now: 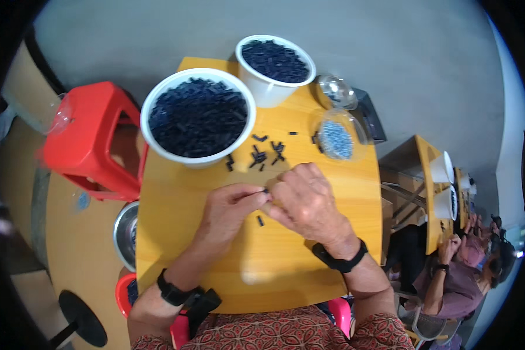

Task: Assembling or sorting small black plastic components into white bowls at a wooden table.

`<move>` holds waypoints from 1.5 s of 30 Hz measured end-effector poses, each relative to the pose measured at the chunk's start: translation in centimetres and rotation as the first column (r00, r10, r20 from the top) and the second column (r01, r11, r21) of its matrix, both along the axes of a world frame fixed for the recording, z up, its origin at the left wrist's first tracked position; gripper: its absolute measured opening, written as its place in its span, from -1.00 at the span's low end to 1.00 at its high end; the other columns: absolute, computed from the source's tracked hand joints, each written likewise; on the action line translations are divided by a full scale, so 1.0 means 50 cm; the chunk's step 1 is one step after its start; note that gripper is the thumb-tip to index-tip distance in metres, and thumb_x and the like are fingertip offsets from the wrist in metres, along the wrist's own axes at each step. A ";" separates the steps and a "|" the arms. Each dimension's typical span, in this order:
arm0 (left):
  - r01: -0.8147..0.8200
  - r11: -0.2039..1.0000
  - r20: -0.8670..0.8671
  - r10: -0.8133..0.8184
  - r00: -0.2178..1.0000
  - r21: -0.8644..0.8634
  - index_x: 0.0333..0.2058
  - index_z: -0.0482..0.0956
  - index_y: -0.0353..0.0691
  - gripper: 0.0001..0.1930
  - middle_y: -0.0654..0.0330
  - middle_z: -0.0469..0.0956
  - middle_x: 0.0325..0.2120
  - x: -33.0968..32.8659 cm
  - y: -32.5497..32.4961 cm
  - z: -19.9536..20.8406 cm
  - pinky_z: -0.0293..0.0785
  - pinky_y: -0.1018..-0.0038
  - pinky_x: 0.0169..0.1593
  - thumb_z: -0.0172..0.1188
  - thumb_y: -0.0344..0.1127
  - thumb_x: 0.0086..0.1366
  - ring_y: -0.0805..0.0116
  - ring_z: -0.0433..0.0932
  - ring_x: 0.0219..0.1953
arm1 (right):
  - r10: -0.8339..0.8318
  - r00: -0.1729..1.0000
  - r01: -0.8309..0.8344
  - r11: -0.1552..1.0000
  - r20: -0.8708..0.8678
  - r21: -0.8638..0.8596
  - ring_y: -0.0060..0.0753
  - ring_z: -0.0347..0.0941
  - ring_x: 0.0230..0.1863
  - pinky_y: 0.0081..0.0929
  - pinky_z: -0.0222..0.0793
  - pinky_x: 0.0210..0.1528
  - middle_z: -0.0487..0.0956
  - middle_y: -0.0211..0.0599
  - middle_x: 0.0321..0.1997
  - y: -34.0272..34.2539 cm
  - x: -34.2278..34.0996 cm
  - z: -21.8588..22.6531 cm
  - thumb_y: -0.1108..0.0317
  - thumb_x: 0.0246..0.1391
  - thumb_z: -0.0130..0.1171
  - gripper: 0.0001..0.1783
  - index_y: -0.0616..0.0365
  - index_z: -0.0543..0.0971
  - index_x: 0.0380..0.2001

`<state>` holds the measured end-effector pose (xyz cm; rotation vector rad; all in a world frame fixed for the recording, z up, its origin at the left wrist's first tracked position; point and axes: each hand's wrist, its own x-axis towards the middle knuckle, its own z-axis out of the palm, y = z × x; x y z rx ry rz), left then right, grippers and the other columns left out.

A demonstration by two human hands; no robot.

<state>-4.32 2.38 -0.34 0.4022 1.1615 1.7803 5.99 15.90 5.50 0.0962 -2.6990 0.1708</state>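
Note:
Over the middle of the wooden table (186,233), my hands meet at the fingertips. My left hand (230,210) pinches a small black tube-like piece (266,191) between thumb and fingers. Curled against its end is my right hand (306,201), closed; what its fingers hold is hidden. Just below them lies one loose black piece (260,221). Beyond the hands, several more loose black pieces (258,156) are scattered. A clear round tub (361,129) at the right holds many tiny silvery-blue parts (336,140).
Two white buckets, a nearer one (144,119) and a farther one (268,92), are heaped with black pieces. A shiny metal bowl (337,91) and black tray (370,114) sit back right. Left of the table are a red stool (79,131) and metal basin (121,233). Another person (461,286) works at right.

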 end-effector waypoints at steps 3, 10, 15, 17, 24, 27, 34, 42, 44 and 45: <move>-0.018 0.999 0.002 0.018 1.000 0.028 -0.24 0.60 -0.40 -0.83 0.20 0.61 -0.32 0.007 0.009 -0.002 0.42 0.62 -0.13 0.20 -0.46 0.20 0.54 0.53 -0.27 | 0.027 0.998 -0.023 0.996 0.049 -0.090 -0.23 0.38 -0.44 -0.35 0.28 -0.33 0.44 -0.28 -0.49 0.015 0.006 0.020 0.37 -0.19 0.30 -0.77 0.21 0.55 -0.41; -0.007 1.000 -0.045 0.006 0.999 -0.018 -0.24 0.61 -0.39 -0.84 0.21 0.61 -0.34 0.005 -0.002 0.000 0.42 0.63 -0.17 0.20 -0.46 0.21 0.56 0.52 -0.31 | -0.012 0.998 0.042 0.812 0.056 -0.583 -0.24 0.44 -0.39 -0.40 0.35 -0.33 0.55 -0.22 -0.42 0.021 0.003 0.005 0.45 -0.07 0.24 -0.83 0.24 0.59 -0.34; -0.032 1.000 -0.009 0.032 0.999 0.002 -0.26 0.60 -0.39 -0.85 0.24 0.61 -0.36 0.006 -0.002 0.000 0.42 0.64 -0.18 0.20 -0.47 0.21 0.58 0.51 -0.32 | 0.049 0.999 -0.023 0.763 0.022 -0.646 -0.20 0.41 -0.42 -0.35 0.35 -0.34 0.52 -0.24 -0.46 0.008 -0.004 -0.004 0.49 -0.07 0.21 -0.89 0.22 0.58 -0.39; -0.098 0.995 -0.123 0.096 0.988 -0.008 -0.26 0.60 -0.39 -0.86 0.24 0.60 -0.36 0.012 0.003 -0.008 0.43 0.65 -0.16 0.20 -0.47 0.21 0.58 0.52 -0.30 | -0.067 0.998 0.065 0.879 0.013 -0.471 -0.21 0.41 -0.45 -0.35 0.36 -0.34 0.53 -0.26 -0.46 -0.004 -0.001 -0.001 0.50 -0.08 0.21 -0.89 0.22 0.58 -0.40; -0.079 0.996 0.008 0.079 0.997 0.052 -0.24 0.59 -0.38 -0.85 0.23 0.61 -0.34 0.003 0.002 -0.004 0.43 0.63 -0.16 0.18 -0.46 0.23 0.56 0.53 -0.30 | -0.142 0.990 0.122 0.834 0.005 -0.539 -0.17 0.41 -0.43 -0.32 0.36 -0.32 0.51 -0.21 -0.46 -0.018 0.003 0.014 0.46 -0.15 0.28 -0.80 0.25 0.57 -0.36; -0.023 0.997 0.096 0.015 0.995 0.079 -0.24 0.60 -0.29 -0.85 0.19 0.62 -0.30 0.000 0.001 0.008 0.40 0.60 -0.12 0.20 -0.40 0.22 0.56 0.50 -0.32 | -0.107 0.993 0.082 0.927 -0.049 -0.365 -0.17 0.40 -0.39 -0.30 0.33 -0.28 0.47 -0.22 -0.45 -0.004 0.004 0.019 0.40 -0.19 0.34 -0.68 0.25 0.55 -0.29; 0.002 1.000 0.116 -0.004 0.993 0.017 -0.25 0.61 -0.29 -0.82 0.24 0.61 -0.31 0.003 -0.002 0.013 0.35 0.61 -0.11 0.18 -0.33 0.24 0.58 0.48 -0.25 | -0.034 0.999 0.030 0.995 -0.038 -0.097 -0.23 0.38 -0.38 -0.33 0.29 -0.27 0.40 -0.30 -0.50 0.004 -0.004 -0.001 0.33 -0.25 0.37 -0.72 0.14 0.51 -0.44; 0.073 0.996 0.082 -0.076 0.994 0.042 -0.24 0.62 -0.33 -0.79 0.24 0.62 -0.32 -0.009 -0.007 0.009 0.37 0.58 -0.06 0.20 -0.32 0.24 0.55 0.51 -0.22 | -0.019 0.999 0.019 1.000 -0.037 0.013 -0.28 0.35 -0.41 -0.37 0.27 -0.30 0.39 -0.36 -0.52 0.005 -0.008 0.009 0.28 -0.27 0.34 -0.77 0.08 0.49 -0.55; 0.061 0.997 0.063 -0.064 0.996 0.046 -0.25 0.63 -0.34 -0.79 0.24 0.62 -0.32 -0.007 -0.005 0.003 0.38 0.60 -0.09 0.20 -0.32 0.24 0.56 0.51 -0.24 | -0.006 0.999 0.006 1.000 -0.033 0.002 -0.29 0.35 -0.41 -0.37 0.27 -0.29 0.39 -0.37 -0.52 0.004 -0.008 0.009 0.29 -0.28 0.33 -0.78 0.07 0.49 -0.56; 0.063 0.997 0.065 -0.066 0.996 0.046 -0.25 0.63 -0.34 -0.79 0.24 0.62 -0.32 -0.006 -0.004 0.002 0.38 0.60 -0.09 0.20 -0.32 0.24 0.56 0.51 -0.24 | -0.008 0.999 0.008 1.000 -0.031 0.003 -0.29 0.35 -0.41 -0.37 0.27 -0.29 0.39 -0.37 -0.52 0.005 -0.007 0.009 0.29 -0.28 0.33 -0.78 0.07 0.49 -0.56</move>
